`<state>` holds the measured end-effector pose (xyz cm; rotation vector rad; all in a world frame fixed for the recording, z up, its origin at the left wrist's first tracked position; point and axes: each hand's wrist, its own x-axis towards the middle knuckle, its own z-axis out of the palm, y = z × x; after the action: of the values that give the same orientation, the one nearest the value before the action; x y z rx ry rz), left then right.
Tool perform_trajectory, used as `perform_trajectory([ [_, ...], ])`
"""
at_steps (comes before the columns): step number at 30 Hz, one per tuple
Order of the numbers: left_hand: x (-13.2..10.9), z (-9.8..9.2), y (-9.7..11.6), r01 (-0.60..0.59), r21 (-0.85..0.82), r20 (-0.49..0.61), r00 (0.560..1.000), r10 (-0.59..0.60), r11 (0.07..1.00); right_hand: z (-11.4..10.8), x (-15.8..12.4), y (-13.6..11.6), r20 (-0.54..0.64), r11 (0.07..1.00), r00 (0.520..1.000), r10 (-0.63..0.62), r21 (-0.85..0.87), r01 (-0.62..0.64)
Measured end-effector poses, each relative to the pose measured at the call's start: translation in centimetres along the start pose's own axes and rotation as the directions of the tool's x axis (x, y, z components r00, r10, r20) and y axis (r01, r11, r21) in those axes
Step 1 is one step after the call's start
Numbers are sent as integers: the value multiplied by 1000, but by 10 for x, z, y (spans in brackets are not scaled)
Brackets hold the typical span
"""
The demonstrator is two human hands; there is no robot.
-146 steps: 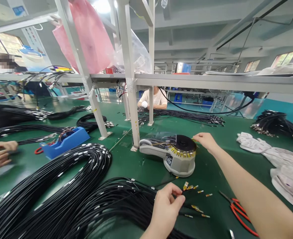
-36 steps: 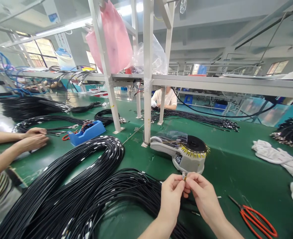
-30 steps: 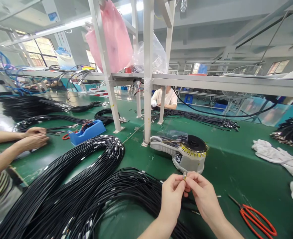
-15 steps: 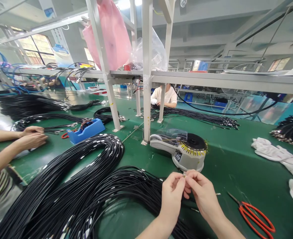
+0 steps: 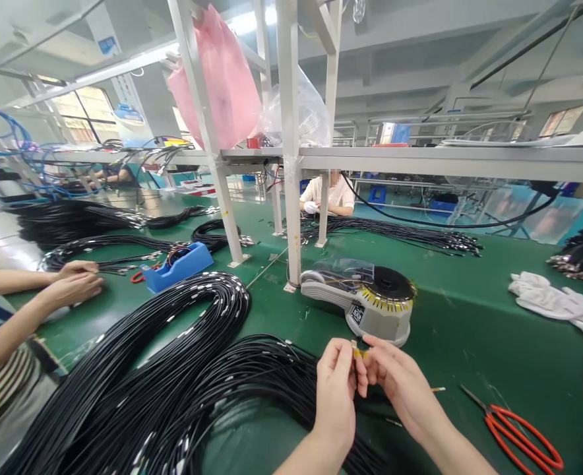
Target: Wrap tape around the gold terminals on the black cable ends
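In front of the tape dispenser (image 5: 378, 323): left hand (image 5: 337, 389) pinches cable end (image 5: 354, 346), right hand (image 5: 404, 379) pinches yellow tape (image 5: 365, 354) against it | wrapping seems begun, unfinished | black cables (image 5: 272, 361) lie left of dispenser.

The left hand (image 5: 335, 392) is pinching a cable end (image 5: 354, 346), the right hand (image 5: 401, 379) is touching yellow tape (image 5: 365, 355) there; just beyond, the tape dispenser (image 5: 381, 321) is sitting on the green bench (image 5: 460, 323), red-handled scissors (image 5: 515, 437) lying rightward.

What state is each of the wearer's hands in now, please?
Left hand: closed, pinching a cable end.
Right hand: closed, apparently pinching yellow tape at that end.
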<state>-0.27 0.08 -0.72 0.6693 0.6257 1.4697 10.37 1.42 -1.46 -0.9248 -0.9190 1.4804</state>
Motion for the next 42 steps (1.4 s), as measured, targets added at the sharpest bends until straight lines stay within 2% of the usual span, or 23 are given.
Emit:
perform_trajectory([
  [4, -2, 3, 1, 57, -73, 41, 998, -54, 996, -3, -1, -9, -15, 999, 999, -34, -36, 34],
  [8, -1, 3, -5, 101, -21, 6, 995, -101, 995, 1, -3, -13, -13, 986, 993, -114, -126, 112],
  [17, 0, 2, -2, 132, -68, -31, 990, -135, 989, -5, 1, -6, -49, 933, 983, -179, -325, 154],
  [24, -4, 6, 9, 120, -66, -20, 992, -121, 991, -3, 2, -8, -80, 976, 984, -160, -162, 146],
  [27, -3, 5, 8, 113, -51, -59, 992, -116, 992, 1, -3, -12, -41, 965, 982, -186, -194, 174],
  [31, 0, 4, 3, 105, -45, -59, 992, -108, 993, 7, -10, -16, 41, 961, 988, -150, -227, 156],
  [37, -6, 5, -1, 124, 20, -19, 992, -124, 992, 9, -9, -18, 49, 947, 982, -180, -263, 186],
  [42, -10, 6, 1, 110, 52, 10, 994, -111, 993, 9, -11, -9, 59, 988, 993, -101, -112, 108],
])
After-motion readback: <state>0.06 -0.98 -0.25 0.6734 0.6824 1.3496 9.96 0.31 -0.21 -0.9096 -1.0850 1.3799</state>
